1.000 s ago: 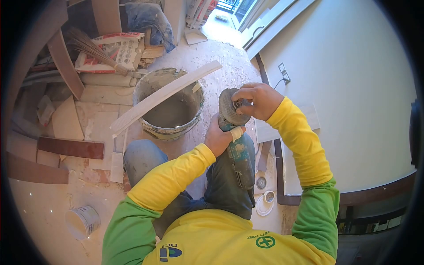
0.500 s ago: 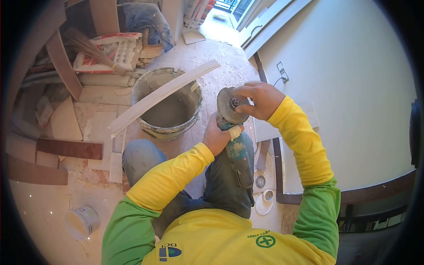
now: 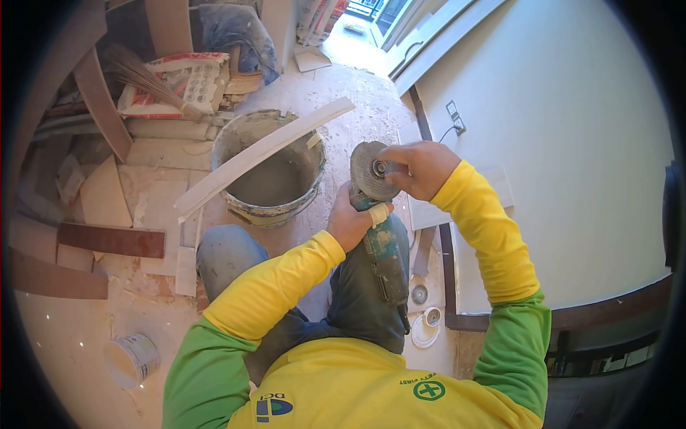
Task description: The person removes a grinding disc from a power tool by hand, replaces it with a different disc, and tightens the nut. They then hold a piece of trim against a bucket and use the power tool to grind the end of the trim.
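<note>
A teal angle grinder (image 3: 386,264) rests along my thigh with its head pointing away from me. My left hand (image 3: 349,220) is wrapped around the grinder just below its head; a strip of tape circles one finger. The grey cutting disc (image 3: 366,171) faces up at the top. Thumb and index finger of my right hand (image 3: 430,170) pinch around the centre nut (image 3: 379,168) on the disc; the other fingers are curled.
Ahead stands a mortar-caked bucket (image 3: 311,187) with a pale strip (image 3: 264,157) laid across its rim. Tile offcuts, a broom (image 3: 153,86) and a cement bag (image 3: 187,82) lie left. A small tub (image 3: 133,360) sits lower left. Discs (image 3: 419,294) lie right, near the wall outlet (image 3: 455,116).
My right thumb and index finger have shifted slightly at the disc's centre nut. My left hand and the grinder have stayed nearly still.
</note>
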`<action>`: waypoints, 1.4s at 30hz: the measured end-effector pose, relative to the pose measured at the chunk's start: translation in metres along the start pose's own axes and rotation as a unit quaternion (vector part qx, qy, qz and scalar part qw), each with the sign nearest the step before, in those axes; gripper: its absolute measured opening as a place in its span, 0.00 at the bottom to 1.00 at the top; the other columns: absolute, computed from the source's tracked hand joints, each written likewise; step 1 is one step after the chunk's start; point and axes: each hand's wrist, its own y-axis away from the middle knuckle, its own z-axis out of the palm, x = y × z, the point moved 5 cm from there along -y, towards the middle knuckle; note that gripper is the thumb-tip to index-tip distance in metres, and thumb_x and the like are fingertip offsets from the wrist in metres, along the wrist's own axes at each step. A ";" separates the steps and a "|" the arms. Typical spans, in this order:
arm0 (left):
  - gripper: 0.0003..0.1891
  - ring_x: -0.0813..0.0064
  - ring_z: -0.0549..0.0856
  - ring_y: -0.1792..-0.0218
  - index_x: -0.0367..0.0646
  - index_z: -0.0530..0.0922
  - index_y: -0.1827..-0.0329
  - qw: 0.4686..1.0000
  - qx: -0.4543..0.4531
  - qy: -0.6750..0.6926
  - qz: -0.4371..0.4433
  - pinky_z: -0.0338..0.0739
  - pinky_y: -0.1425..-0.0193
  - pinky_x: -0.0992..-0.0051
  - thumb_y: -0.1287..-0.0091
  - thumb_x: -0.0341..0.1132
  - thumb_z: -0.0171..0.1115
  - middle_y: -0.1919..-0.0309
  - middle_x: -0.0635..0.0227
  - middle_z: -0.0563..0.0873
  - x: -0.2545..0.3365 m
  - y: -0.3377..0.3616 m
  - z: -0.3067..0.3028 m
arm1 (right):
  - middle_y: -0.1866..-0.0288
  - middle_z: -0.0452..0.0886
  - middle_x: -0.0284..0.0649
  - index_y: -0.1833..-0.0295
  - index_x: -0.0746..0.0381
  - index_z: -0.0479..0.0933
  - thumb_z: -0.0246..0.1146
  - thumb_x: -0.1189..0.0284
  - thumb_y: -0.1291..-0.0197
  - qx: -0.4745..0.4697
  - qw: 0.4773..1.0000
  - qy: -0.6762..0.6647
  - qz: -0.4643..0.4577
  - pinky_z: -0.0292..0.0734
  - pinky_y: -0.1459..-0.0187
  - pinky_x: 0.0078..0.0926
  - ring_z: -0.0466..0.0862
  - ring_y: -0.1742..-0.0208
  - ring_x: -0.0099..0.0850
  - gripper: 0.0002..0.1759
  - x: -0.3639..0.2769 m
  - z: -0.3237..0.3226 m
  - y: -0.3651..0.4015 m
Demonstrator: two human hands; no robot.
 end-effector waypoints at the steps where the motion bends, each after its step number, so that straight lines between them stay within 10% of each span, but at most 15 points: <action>1: 0.36 0.73 0.84 0.49 0.33 0.69 0.37 1.000 0.000 0.000 0.000 0.81 0.43 0.71 0.43 0.37 0.80 0.48 0.61 0.84 -0.001 0.000 -0.001 | 0.70 0.84 0.41 0.50 0.56 0.84 0.68 0.66 0.38 -0.082 0.992 0.077 0.064 0.80 0.59 0.41 0.85 0.64 0.44 0.12 0.003 0.001 -0.002; 3: 0.36 0.72 0.84 0.48 0.33 0.69 0.37 1.000 -0.005 -0.009 -0.013 0.81 0.43 0.70 0.43 0.37 0.81 0.47 0.60 0.84 -0.004 -0.001 -0.001 | 0.71 0.83 0.41 0.50 0.56 0.84 0.68 0.67 0.39 -0.162 0.967 0.152 0.126 0.80 0.60 0.41 0.85 0.65 0.44 0.13 0.007 0.002 0.001; 9: 0.36 0.73 0.84 0.49 0.33 0.69 0.36 1.000 -0.003 -0.006 0.005 0.81 0.43 0.71 0.43 0.38 0.81 0.48 0.61 0.84 -0.004 -0.003 -0.002 | 0.72 0.83 0.43 0.62 0.58 0.84 0.68 0.60 0.39 0.049 0.997 -0.053 -0.013 0.79 0.61 0.41 0.85 0.67 0.45 0.12 -0.002 -0.002 -0.001; 11: 0.36 0.73 0.84 0.49 0.33 0.70 0.36 1.000 0.004 -0.011 0.000 0.81 0.43 0.71 0.43 0.38 0.81 0.48 0.61 0.84 -0.003 -0.001 -0.001 | 0.60 0.87 0.45 0.55 0.57 0.84 0.67 0.57 0.39 -0.135 0.980 0.076 0.127 0.80 0.54 0.45 0.86 0.57 0.48 0.16 0.006 0.007 -0.004; 15: 0.34 0.73 0.83 0.49 0.36 0.73 0.37 1.000 0.007 -0.022 -0.016 0.81 0.43 0.71 0.44 0.37 0.81 0.48 0.63 0.84 -0.002 0.000 -0.002 | 0.46 0.85 0.49 0.42 0.58 0.81 0.71 0.53 0.42 -0.046 0.991 0.028 0.122 0.80 0.49 0.45 0.85 0.49 0.49 0.27 0.009 -0.002 -0.006; 17: 0.31 0.74 0.84 0.49 0.39 0.74 0.36 0.999 0.005 -0.038 -0.005 0.81 0.44 0.70 0.41 0.39 0.78 0.48 0.64 0.86 0.000 0.002 -0.002 | 0.46 0.82 0.53 0.31 0.59 0.74 0.76 0.50 0.47 0.119 0.982 0.001 -0.144 0.79 0.46 0.42 0.83 0.48 0.51 0.42 -0.006 0.001 -0.004; 19: 0.32 0.72 0.85 0.49 0.38 0.75 0.37 0.983 0.043 -0.178 0.005 0.81 0.44 0.69 0.41 0.41 0.78 0.48 0.61 0.86 -0.001 0.000 -0.007 | 0.41 0.79 0.56 0.29 0.61 0.73 0.76 0.46 0.48 0.086 0.985 -0.009 -0.147 0.78 0.42 0.40 0.81 0.43 0.53 0.46 -0.009 0.013 -0.005; 22: 0.31 0.70 0.86 0.50 0.38 0.76 0.39 0.984 0.047 -0.171 0.006 0.81 0.43 0.68 0.41 0.42 0.78 0.49 0.61 0.87 0.010 0.004 -0.004 | 0.38 0.79 0.57 0.30 0.63 0.73 0.74 0.44 0.47 0.031 0.990 -0.051 0.130 0.78 0.39 0.39 0.81 0.39 0.52 0.46 -0.006 0.032 -0.003; 27: 0.36 0.63 0.86 0.45 0.39 0.74 0.35 0.989 -0.013 -0.148 0.008 0.79 0.39 0.65 0.42 0.47 0.78 0.46 0.57 0.86 0.001 0.002 -0.002 | 0.35 0.77 0.58 0.29 0.61 0.73 0.71 0.38 0.48 -0.075 0.962 -0.020 0.262 0.75 0.35 0.41 0.78 0.35 0.54 0.49 -0.010 -0.002 -0.001; 29: 0.37 0.62 0.85 0.43 0.40 0.74 0.34 0.993 -0.020 -0.114 0.002 0.78 0.37 0.65 0.43 0.47 0.78 0.45 0.56 0.86 0.004 0.003 -0.001 | 0.28 0.70 0.60 0.27 0.58 0.72 0.71 0.40 0.48 0.038 0.989 0.089 -0.116 0.70 0.30 0.50 0.72 0.29 0.59 0.48 -0.022 -0.003 -0.002; 33: 0.36 0.63 0.85 0.42 0.40 0.74 0.34 0.985 0.013 -0.154 0.076 0.77 0.35 0.65 0.44 0.44 0.78 0.43 0.56 0.85 0.000 0.000 -0.006 | 0.23 0.64 0.58 0.26 0.56 0.71 0.72 0.43 0.48 0.008 0.980 0.092 -0.179 0.61 0.25 0.55 0.63 0.23 0.62 0.47 -0.014 0.020 0.005; 42: 0.37 0.60 0.84 0.41 0.39 0.72 0.34 0.980 -0.108 -0.147 0.076 0.77 0.35 0.62 0.45 0.40 0.78 0.43 0.56 0.84 0.027 0.022 0.016 | 0.35 0.75 0.54 0.35 0.58 0.79 0.75 0.56 0.53 0.181 0.970 -0.036 -0.160 0.74 0.37 0.52 0.77 0.36 0.56 0.38 -0.024 0.022 0.033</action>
